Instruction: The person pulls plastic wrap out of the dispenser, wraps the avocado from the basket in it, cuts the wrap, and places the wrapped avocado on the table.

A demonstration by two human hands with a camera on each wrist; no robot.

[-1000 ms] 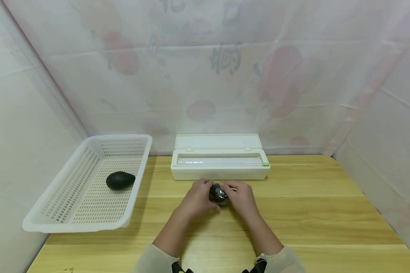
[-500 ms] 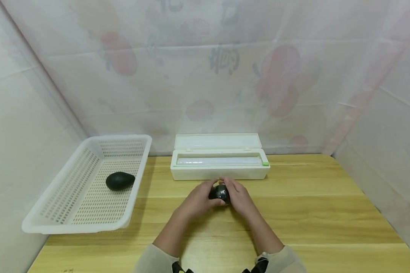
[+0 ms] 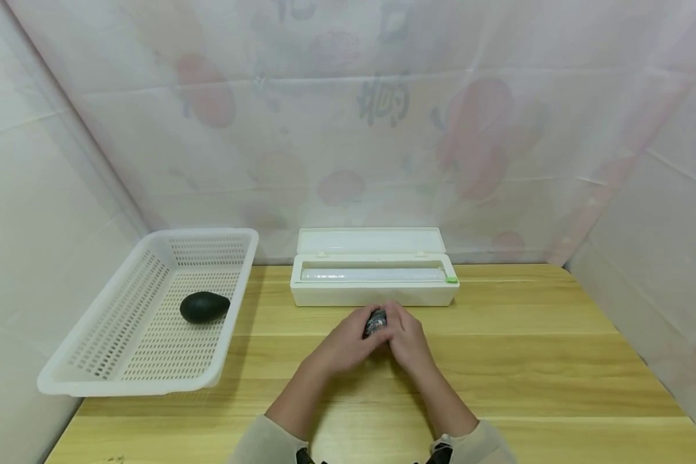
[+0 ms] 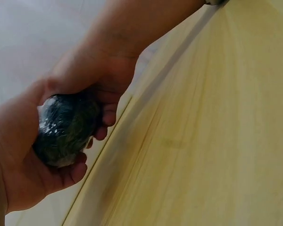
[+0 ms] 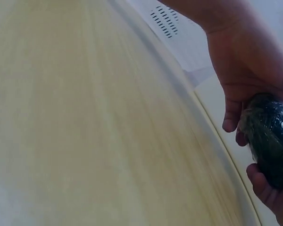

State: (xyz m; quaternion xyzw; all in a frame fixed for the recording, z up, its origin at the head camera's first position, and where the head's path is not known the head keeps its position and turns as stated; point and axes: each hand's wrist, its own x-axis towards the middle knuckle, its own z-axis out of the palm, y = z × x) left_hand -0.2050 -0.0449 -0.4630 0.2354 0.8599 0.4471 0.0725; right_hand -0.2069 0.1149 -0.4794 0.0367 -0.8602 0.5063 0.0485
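A dark green avocado (image 3: 375, 323) wrapped in shiny, wrinkled cling film is held between both hands, just in front of the white dispenser box. My left hand (image 3: 347, 341) grips it from the left, its thumb lying across the near side. From the right, my right hand (image 3: 408, 339) curls round it and hides that end. In the left wrist view, the wrapped avocado (image 4: 66, 132) shows glossy folds of film, with fingers closed about both ends. Part of the same avocado (image 5: 271, 141) appears at the right edge of the right wrist view.
The dispenser box (image 3: 374, 295) stands with its lid (image 3: 371, 240) raised and a roll of cling film (image 3: 371, 274) inside. At left, a white perforated basket (image 3: 133, 388) contains an unwrapped avocado (image 3: 204, 307). Cloth walls enclose the wooden table (image 3: 533, 361).
Both hands have closed further round the wrapped avocado, covering more of it. The avocado has turned between them. My right fingers moved from pinching at its top to wrapping its right side.
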